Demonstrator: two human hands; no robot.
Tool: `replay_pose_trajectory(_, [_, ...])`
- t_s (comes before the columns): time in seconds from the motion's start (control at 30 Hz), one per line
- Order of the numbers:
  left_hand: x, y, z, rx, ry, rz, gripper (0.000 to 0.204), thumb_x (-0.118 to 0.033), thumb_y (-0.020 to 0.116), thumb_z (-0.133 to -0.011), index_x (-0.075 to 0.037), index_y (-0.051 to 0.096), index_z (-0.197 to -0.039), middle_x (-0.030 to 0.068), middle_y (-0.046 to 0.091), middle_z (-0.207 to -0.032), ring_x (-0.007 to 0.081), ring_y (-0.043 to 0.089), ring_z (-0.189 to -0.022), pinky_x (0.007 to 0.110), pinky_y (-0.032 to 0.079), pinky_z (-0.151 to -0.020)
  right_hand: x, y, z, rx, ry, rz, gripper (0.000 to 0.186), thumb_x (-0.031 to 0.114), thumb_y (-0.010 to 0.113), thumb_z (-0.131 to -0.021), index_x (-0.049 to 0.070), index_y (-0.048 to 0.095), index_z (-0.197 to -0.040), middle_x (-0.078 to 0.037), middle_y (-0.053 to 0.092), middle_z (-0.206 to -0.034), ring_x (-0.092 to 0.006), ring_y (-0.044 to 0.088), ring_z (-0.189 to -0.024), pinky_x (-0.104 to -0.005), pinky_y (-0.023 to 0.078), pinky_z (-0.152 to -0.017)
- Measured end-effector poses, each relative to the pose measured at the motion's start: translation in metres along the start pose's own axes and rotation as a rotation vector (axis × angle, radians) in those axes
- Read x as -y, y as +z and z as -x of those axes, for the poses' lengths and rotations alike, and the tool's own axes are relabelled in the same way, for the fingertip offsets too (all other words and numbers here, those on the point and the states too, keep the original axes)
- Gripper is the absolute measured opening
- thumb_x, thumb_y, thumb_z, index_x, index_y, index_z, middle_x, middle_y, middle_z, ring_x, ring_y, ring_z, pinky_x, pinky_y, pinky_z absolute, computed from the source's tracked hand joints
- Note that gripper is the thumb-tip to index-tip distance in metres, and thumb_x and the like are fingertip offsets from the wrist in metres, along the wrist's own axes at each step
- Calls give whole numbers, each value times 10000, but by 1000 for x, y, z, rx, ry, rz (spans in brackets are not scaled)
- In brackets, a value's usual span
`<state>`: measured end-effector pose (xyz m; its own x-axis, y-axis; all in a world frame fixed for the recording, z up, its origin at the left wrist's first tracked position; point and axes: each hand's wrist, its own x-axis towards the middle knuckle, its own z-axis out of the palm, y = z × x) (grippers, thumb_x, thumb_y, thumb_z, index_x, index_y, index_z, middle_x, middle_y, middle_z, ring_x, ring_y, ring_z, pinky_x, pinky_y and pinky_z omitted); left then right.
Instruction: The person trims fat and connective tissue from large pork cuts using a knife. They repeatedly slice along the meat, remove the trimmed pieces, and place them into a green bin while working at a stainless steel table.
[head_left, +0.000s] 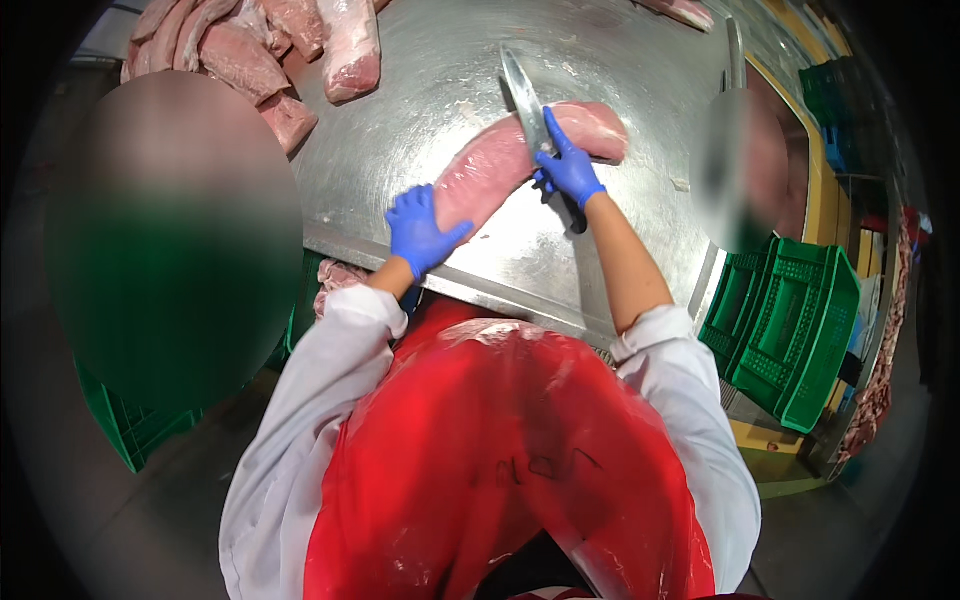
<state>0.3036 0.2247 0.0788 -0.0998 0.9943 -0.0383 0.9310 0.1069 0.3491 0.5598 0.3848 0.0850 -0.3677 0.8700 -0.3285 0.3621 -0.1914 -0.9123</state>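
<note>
A long pink pork loin (490,172) lies slantwise on the steel table in front of me. My left hand (424,232), in a blue glove, rests on its near left end with the fingers spread. In my right hand (568,170), also gloved in blue, is a knife (522,85), its broad blade pointing away from me. The index finger stretches along the blade while the other fingers wrap the handle. The blade lies across the loin toward its far right end; whether it cuts into the meat I cannot tell.
Several more pork loins (240,60) are heaped at the far left of the steel table (420,120). Another piece of meat (685,12) lies at the far edge. Green crates (790,330) stand to the right. Blurred patches hide areas on both sides.
</note>
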Motion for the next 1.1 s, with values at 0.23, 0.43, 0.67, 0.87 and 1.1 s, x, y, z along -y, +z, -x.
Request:
replay_pose_trajectory(0.23, [66, -7, 28, -6, 167, 314, 885, -415, 775, -780, 51, 385, -1422, 230, 562, -1239, 370, 555, -1128, 470, 435, -1003, 58, -13, -20, 66, 98, 416, 790, 139, 553, -917, 312, 188, -1596, -166, 712, -877, -203, 681, -640, -343, 569, -607])
replay_pose_trajectory(0.43, [101, -33, -26, -192, -36, 724, 624, -133, 703, -896, 4, 399, -1424, 133, 608, -1127, 208, 609, -963, 339, 512, -858, 60, 15, 2, 91, 304, 471, 742, 161, 517, -950, 283, 181, -1601, -163, 697, -809, -215, 684, -645, -359, 556, -625])
replay_pose_trajectory(0.67, [78, -45, -72, -213, 37, 849, 521, -127, 708, -893, -23, 480, -1350, 113, 628, -1090, 198, 610, -954, 347, 513, -844, 76, 34, 78, 31, 433, 137, 775, 68, 559, -945, 289, 203, -1598, -118, 656, -815, -144, 622, -554, -301, 529, -518])
replay_pose_trajectory(0.87, [67, -46, -116, -442, 186, 679, 462, -194, 733, -868, -29, 547, -1257, 124, 615, -1034, 242, 618, -913, 372, 519, -799, 94, 51, 155, 102, 501, 128, 764, 62, 554, -965, 266, 186, -1603, -90, 630, -756, -140, 636, -570, -292, 524, -521])
replay_pose_trajectory(1.1, [-24, -13, -130, -3, 291, 713, 400, -377, 703, -865, -82, 637, -1126, 146, 641, -1028, 341, 640, -943, 428, 518, -859, 100, 11, 231, -143, 392, 17, 801, 27, 569, -933, 263, 194, -1601, -89, 655, -814, -142, 639, -580, -281, 519, -471])
